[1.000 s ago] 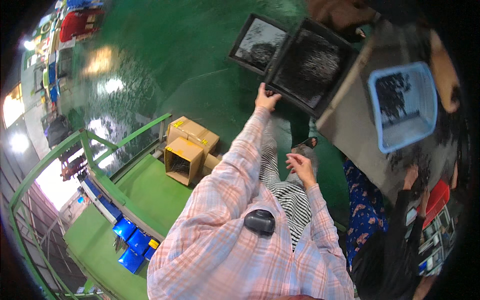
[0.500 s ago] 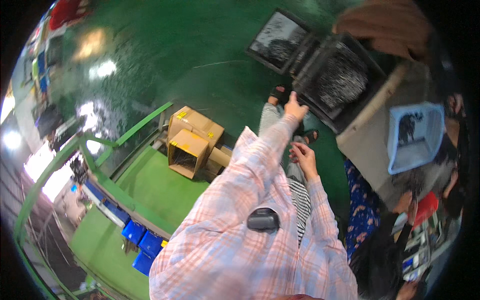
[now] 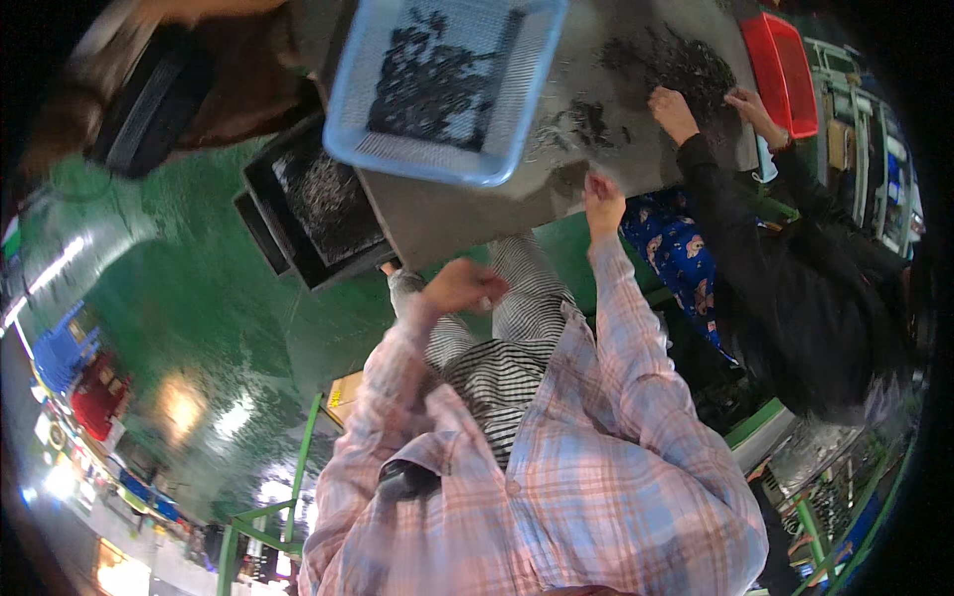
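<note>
My left hand (image 3: 465, 286) is over my lap, left of my knees, smeared by motion, so its fingers do not show clearly. At the near edge of the grey worktable (image 3: 437, 214) my right hand (image 3: 602, 204) is raised with its fingers drawn together. Whether anything is between them I cannot make out. A light-blue plastic basket (image 3: 512, 164), partly filled with small black pieces (image 3: 432, 84), stands on the table ahead. Loose black pieces (image 3: 591, 121) lie on the tabletop beyond my right hand.
Left of the table, a black crate (image 3: 283, 214) holds small shiny pieces. To the right, a co-worker in dark sleeves (image 3: 795, 268) has both hands by a pile of black pieces (image 3: 696, 68). A red bin (image 3: 785, 79) is at the far right. Green rails (image 3: 303, 467) stand lower left.
My view has swung right, from the floor and black crates to the table with the blue basket. My left hand has left the crate's edge; my right hand has risen to the table edge.
</note>
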A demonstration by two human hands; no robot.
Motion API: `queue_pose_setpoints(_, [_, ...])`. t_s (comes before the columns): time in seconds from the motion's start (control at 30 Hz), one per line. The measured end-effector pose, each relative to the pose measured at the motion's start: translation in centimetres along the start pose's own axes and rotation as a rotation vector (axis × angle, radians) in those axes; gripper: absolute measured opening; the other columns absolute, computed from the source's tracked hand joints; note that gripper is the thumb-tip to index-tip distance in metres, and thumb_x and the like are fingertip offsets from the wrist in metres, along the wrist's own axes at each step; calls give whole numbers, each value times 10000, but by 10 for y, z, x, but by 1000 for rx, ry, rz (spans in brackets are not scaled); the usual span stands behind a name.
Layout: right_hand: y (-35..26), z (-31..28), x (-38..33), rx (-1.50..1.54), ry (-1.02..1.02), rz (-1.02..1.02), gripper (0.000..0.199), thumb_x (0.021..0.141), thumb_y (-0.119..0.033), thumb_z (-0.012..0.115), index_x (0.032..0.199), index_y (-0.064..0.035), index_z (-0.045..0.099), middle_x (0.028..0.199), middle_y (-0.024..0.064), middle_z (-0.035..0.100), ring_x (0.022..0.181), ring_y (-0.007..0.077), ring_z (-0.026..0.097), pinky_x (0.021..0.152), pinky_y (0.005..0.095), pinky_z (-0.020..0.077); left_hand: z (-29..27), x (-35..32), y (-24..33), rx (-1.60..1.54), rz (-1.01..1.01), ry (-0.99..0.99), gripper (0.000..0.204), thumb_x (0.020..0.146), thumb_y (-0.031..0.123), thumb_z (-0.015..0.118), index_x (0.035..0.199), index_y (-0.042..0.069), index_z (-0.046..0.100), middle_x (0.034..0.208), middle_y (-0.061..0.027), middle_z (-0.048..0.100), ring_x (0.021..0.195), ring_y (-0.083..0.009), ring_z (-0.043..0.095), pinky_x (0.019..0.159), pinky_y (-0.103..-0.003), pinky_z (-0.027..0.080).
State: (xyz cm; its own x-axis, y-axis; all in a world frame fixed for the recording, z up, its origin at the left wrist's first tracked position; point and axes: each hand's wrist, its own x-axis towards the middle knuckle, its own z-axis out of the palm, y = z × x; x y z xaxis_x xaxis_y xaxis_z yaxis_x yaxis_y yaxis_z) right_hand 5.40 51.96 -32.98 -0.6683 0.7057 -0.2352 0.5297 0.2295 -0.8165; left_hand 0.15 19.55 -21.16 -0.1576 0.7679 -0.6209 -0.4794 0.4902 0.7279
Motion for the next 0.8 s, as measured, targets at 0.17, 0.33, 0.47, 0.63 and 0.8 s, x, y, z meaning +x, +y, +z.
queue_pose_setpoints(0.17, [-80,28,64,-361,-167,-215,178,770,-158,692,929,-103,636,925,77,645,838,257,640,732,362,498,15,185,77,405,549,929,109,810,65,587,894,65,656,865,-164,654,819,-326,638,727,-396,503])
queue_pose_setpoints(0.33, [-82,26,71,-641,-325,-200,185,789,-188,648,953,-119,598,1004,79,600,905,294,609,745,412,491,-9,240,124,631,47,1166,216,798,49,603,999,66,525,1073,-133,514,1044,-316,536,796,-428,502])
queue_pose_setpoints(0.47, [-70,22,61,-593,-286,-181,164,804,-212,646,923,-120,579,964,70,610,882,285,615,722,412,490,-20,255,113,804,-158,956,225,805,68,588,1014,26,516,1128,-104,480,1101,-260,497,861,-349,509])
queue_pose_setpoints(0.63, [-73,15,57,-397,-180,-138,176,806,-217,662,897,-99,566,902,81,642,841,271,629,704,410,486,-38,248,103,861,97,893,270,764,89,646,1006,67,530,1081,-126,511,1027,-296,528,785,-400,500])
queue_pose_setpoints(0.8, [-51,12,103,-114,34,64,266,780,-241,706,944,-72,580,923,126,660,849,277,638,724,410,484,-44,243,108,750,296,899,332,730,68,679,1036,93,553,1053,-134,527,1006,-325,526,764,-426,473])
